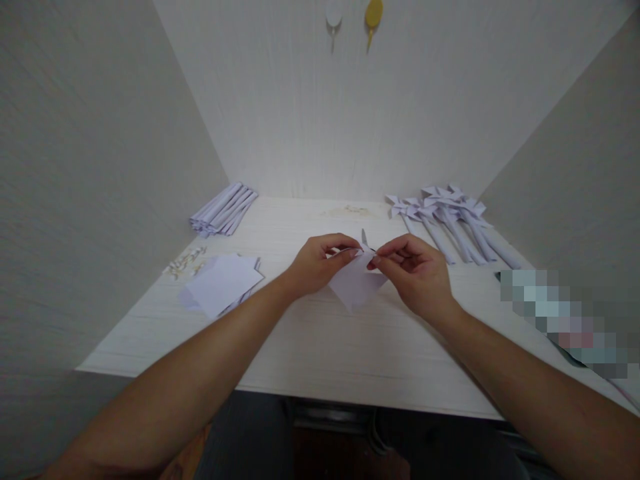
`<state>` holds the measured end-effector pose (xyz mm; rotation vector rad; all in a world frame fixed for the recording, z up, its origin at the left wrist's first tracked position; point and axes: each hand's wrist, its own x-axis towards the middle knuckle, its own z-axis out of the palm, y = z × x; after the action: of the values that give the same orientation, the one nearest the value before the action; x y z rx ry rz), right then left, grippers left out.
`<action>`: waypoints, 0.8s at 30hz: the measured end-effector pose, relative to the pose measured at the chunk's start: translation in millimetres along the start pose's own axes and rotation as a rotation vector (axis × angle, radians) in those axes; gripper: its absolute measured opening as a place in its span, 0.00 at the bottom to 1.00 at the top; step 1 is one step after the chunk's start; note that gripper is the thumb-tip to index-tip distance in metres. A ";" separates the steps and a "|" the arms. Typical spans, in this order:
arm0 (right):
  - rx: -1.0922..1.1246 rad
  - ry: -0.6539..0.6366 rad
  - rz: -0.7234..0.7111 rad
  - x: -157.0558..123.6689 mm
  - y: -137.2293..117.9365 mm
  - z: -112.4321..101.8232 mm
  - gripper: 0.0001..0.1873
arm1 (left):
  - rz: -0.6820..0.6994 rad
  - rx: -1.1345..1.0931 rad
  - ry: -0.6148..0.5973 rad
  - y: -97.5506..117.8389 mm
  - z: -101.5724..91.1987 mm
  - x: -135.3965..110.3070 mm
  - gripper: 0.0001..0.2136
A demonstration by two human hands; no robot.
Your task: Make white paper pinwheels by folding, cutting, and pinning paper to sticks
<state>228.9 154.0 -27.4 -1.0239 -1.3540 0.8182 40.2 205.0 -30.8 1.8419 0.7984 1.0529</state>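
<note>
Over the middle of the table, a white paper sheet [353, 287] hangs between my two hands. My left hand [323, 263] pinches its upper edge with thumb and fingers. Just to the right, my right hand [417, 270] pinches the same paper near its top corner, the fingertips of both hands close together. Behind the fingertips a narrow grey blade-like tip [364, 236] pokes up; the rest of that object is hidden by the paper and hands. A stack of white paper sheets [223, 283] lies to the left of my left hand.
Rolled paper sticks [225, 210] lie bundled at the back left, with small whitish pieces [186, 261] in front. Several paper pinwheels [445, 217] on rolled sticks lie at the back right. A blurred-out flat item [555, 313] is at the right edge. Walls enclose three sides.
</note>
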 end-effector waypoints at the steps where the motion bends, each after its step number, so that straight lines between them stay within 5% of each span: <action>1: -0.004 -0.007 -0.008 -0.9 -0.9 -0.1 0.08 | -0.030 -0.050 -0.020 -0.4 -0.3 0.4 0.07; 7: 0.005 -0.038 -0.001 -1.0 -3.1 -1.9 0.05 | -0.109 -0.254 -0.108 -5.1 -1.1 1.1 0.07; 24: 0.140 -0.099 0.013 1.7 -5.8 -0.9 0.05 | -0.198 -0.426 -0.098 6.3 -2.0 -0.7 0.12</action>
<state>229.4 153.4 -21.3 -0.8941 -1.3545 0.9702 38.8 202.4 -24.9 1.4111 0.6261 0.9155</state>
